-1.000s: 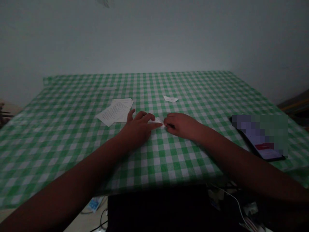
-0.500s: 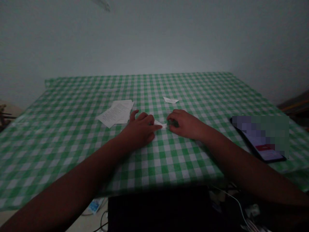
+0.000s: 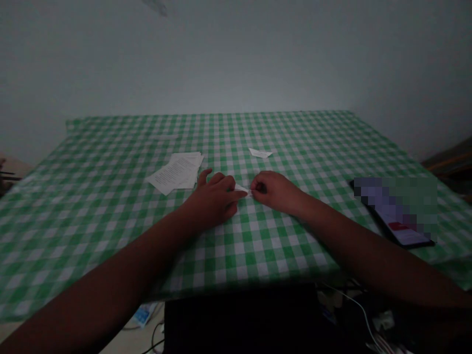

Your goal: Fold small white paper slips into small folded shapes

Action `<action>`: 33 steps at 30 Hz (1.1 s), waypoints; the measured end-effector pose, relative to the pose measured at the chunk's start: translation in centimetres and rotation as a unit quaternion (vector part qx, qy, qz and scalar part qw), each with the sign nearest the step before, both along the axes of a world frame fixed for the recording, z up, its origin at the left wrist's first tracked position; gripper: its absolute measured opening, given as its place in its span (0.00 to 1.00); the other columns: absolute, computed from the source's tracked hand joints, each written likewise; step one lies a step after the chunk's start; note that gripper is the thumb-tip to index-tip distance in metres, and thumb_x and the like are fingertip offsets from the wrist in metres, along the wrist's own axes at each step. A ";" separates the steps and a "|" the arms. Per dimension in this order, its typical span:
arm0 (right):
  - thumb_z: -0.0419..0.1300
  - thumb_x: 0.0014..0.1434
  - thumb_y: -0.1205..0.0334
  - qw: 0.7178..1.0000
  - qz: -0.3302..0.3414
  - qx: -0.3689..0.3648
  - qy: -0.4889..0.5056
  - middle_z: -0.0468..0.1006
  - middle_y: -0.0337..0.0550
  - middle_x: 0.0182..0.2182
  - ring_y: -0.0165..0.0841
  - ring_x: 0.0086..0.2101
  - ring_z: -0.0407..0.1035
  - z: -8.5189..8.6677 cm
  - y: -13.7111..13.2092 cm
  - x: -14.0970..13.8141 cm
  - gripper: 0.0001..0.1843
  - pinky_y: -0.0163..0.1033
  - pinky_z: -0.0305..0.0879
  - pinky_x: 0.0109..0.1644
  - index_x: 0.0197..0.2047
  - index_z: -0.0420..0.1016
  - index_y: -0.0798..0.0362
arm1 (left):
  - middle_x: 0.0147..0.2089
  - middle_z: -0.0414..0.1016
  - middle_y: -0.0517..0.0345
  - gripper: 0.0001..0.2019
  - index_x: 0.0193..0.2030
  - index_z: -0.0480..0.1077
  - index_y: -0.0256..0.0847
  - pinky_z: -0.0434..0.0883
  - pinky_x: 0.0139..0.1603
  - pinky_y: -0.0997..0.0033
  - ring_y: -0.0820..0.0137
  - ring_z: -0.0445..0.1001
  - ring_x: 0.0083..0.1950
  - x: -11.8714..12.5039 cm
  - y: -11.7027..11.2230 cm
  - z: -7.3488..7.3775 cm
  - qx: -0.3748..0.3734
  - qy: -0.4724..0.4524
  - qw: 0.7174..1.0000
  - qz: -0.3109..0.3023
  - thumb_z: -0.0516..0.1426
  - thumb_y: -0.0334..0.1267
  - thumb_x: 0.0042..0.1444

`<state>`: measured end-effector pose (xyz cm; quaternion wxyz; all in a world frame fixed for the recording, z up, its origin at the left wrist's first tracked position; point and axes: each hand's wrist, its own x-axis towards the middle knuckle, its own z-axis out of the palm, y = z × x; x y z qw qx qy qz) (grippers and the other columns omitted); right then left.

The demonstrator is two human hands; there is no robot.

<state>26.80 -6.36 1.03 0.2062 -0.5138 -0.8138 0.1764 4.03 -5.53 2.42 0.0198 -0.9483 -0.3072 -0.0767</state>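
Observation:
A small folded piece of white paper [image 3: 241, 188] lies on the checked cloth between my two hands, mostly covered by fingers. My left hand [image 3: 216, 198] holds it down from the left, the thumb stretched along its near side and the other fingers curled over it. My right hand [image 3: 271, 189] is closed, with thumb and fingertips pinching the paper's right end. Beyond my right hand lies a folded paper boat shape [image 3: 260, 153] with printed lines on it.
Printed paper sheets [image 3: 177, 173] lie in a loose stack left of my hands. A phone or tablet [image 3: 396, 216] with its screen lit rests at the right. The green-and-white checked tablecloth [image 3: 236, 255] reaches back to a plain wall. Cables [image 3: 359, 305] hang below the near edge.
My right hand has moved slightly left, and its open fingertips have closed onto the paper's right end. My left hand stays almost in place.

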 end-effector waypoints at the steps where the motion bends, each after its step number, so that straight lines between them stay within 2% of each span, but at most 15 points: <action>1: 0.60 0.57 0.66 1.000 -0.001 -0.004 0.004 0.77 0.42 0.33 0.33 0.35 0.68 -0.1 0.1 0.0 0.02 0.39 0.62 0.41 0.35 0.74 0.52 | 0.48 0.71 0.55 0.17 0.56 0.73 0.55 0.49 0.65 0.39 0.59 0.66 0.53 0.0 0.0 0.0 0.000 0.000 1.000 0.000 0.55 0.38 0.62; 7: 0.58 0.58 0.65 0.999 0.003 0.023 0.023 0.75 0.43 0.32 0.34 0.35 0.68 -0.4 0.3 -0.1 0.04 0.39 0.61 0.41 0.35 0.74 0.53 | 0.57 0.71 0.52 0.18 0.58 0.71 0.51 0.52 0.63 0.40 0.56 0.66 0.59 0.2 -0.3 0.1 -0.008 -0.011 1.000 -0.016 0.54 0.37 0.62; 19: 0.59 0.60 0.64 0.998 0.045 0.042 0.009 0.75 0.41 0.32 0.34 0.37 0.67 -0.6 0.2 -0.2 0.04 0.39 0.58 0.45 0.35 0.75 0.52 | 0.59 0.73 0.54 0.18 0.58 0.70 0.51 0.49 0.64 0.40 0.56 0.66 0.60 0.4 -0.7 0.4 -0.034 -0.020 0.999 0.005 0.53 0.37 0.62; 26: 0.57 0.64 0.67 0.994 0.106 0.032 -0.021 0.77 0.44 0.36 0.36 0.41 0.67 0.7 -0.3 0.5 0.09 0.45 0.59 0.52 0.41 0.80 0.51 | 0.60 0.73 0.56 0.17 0.58 0.70 0.50 0.48 0.65 0.40 0.57 0.66 0.61 0.4 -0.7 0.5 -0.046 -0.021 0.999 0.008 0.54 0.36 0.62; 33: 0.58 0.63 0.64 0.985 0.133 0.006 -0.111 0.74 0.48 0.39 0.41 0.41 0.65 2.2 -1.9 1.3 0.13 0.48 0.60 0.50 0.50 0.80 0.49 | 0.60 0.72 0.55 0.18 0.59 0.69 0.49 0.51 0.64 0.38 0.56 0.66 0.61 0.5 -0.8 0.7 -0.047 -0.012 0.999 0.011 0.54 0.37 0.63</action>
